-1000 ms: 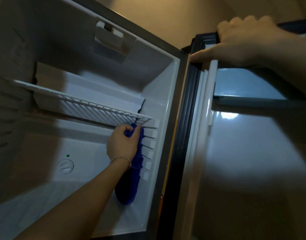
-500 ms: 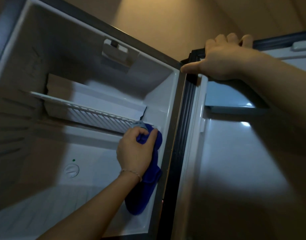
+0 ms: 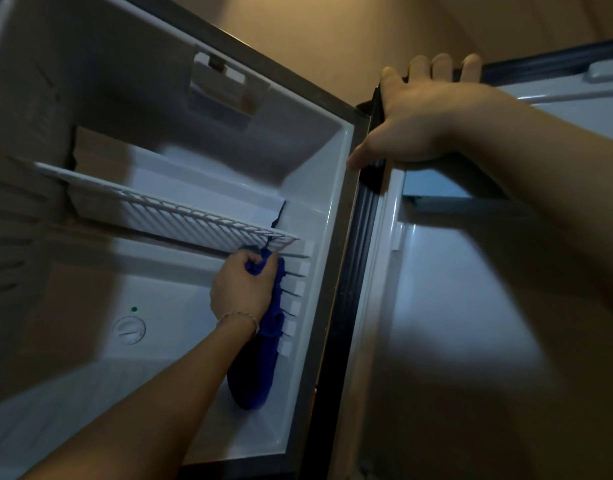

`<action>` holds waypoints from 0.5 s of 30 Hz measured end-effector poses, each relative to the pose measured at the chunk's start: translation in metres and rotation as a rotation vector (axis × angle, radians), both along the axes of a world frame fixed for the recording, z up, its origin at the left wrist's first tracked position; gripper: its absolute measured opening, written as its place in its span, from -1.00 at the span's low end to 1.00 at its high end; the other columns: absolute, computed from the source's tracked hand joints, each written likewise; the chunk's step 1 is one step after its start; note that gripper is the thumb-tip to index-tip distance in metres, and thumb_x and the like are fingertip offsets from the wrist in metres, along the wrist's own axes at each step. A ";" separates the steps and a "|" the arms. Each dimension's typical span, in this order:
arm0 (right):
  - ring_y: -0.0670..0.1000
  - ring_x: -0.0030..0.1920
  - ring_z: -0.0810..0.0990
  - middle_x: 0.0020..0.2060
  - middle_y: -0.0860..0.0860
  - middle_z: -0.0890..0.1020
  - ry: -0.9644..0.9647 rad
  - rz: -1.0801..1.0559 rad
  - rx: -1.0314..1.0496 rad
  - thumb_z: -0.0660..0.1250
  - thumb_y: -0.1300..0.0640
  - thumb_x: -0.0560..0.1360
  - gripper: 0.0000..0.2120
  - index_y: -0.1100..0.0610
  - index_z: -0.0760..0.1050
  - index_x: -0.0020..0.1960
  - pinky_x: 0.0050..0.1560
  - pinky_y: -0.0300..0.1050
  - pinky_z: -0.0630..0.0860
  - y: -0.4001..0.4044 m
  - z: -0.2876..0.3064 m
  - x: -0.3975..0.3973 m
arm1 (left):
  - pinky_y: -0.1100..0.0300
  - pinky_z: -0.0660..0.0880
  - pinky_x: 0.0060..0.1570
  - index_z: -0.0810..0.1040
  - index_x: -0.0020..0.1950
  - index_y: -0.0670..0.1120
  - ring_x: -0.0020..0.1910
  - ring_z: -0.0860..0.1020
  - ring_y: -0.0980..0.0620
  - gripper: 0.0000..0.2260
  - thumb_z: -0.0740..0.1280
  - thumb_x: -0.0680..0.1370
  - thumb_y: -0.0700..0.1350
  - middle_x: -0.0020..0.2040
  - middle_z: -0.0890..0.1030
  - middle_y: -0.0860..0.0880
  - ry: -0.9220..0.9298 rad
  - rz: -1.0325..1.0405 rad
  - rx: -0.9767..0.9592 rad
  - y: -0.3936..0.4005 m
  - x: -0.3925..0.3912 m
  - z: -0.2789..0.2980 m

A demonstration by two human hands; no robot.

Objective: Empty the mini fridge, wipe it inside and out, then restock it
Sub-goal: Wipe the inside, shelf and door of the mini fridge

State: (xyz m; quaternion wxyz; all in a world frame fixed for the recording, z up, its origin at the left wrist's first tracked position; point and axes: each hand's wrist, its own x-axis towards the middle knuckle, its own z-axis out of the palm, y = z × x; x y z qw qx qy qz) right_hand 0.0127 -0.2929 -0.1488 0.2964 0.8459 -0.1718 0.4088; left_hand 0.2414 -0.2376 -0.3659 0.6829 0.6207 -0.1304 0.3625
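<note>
The mini fridge (image 3: pixel 329 188) stands open, its white inside holding only a wire shelf (image 3: pixel 180 213). My left hand (image 3: pixel 242 289) grips a blue cloth (image 3: pixel 260 362) against the right inner wall, just under the shelf's right end, beside the shelf-slot ribs (image 3: pixel 298 289). The cloth hangs down below my wrist. My right hand (image 3: pixel 426 116) holds the top corner of the open door (image 3: pixel 454 306), fingers curled over its upper edge and thumb on the black door seal (image 3: pixel 358 258).
A round thermostat dial (image 3: pixel 129 330) with a green dot above it sits on the fridge's back wall. A light housing (image 3: pixel 225 84) is fixed to the ceiling of the compartment. A tan wall rises behind the fridge.
My left hand slid the cloth forward along the right wall and back beside the ribs. The view tilted, and my right hand kept its hold on the door top.
</note>
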 end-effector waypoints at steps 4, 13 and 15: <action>0.32 0.53 0.00 0.51 0.25 0.12 0.011 0.007 0.004 0.33 -0.43 0.38 0.06 0.14 -0.03 0.59 0.50 0.35 -0.18 0.002 -0.003 -0.003 | 0.19 0.37 -0.25 0.50 -0.22 0.06 -0.18 0.56 0.05 -0.75 0.39 0.50 0.19 -0.20 0.58 0.12 0.027 -0.029 -0.004 0.003 -0.016 -0.019; 0.30 0.54 0.01 0.54 0.24 0.12 0.072 0.060 -0.144 0.26 -0.36 0.49 -0.17 0.02 0.11 0.59 0.51 0.34 -0.07 0.005 -0.016 -0.008 | 0.22 0.45 -0.19 0.50 -0.27 0.08 -0.18 0.53 0.25 -0.77 0.46 0.46 0.15 -0.18 0.60 0.14 -0.201 -0.037 -0.009 0.001 -0.069 -0.010; 0.29 0.53 0.07 0.53 0.17 0.19 0.138 0.095 -0.224 0.24 -0.38 0.47 -0.32 -0.11 0.32 0.50 0.45 0.28 0.15 0.005 -0.028 -0.013 | 0.21 0.46 -0.18 0.50 -0.26 0.09 -0.17 0.54 0.23 -0.76 0.46 0.45 0.17 -0.18 0.60 0.13 -0.202 -0.041 -0.026 0.001 -0.068 -0.008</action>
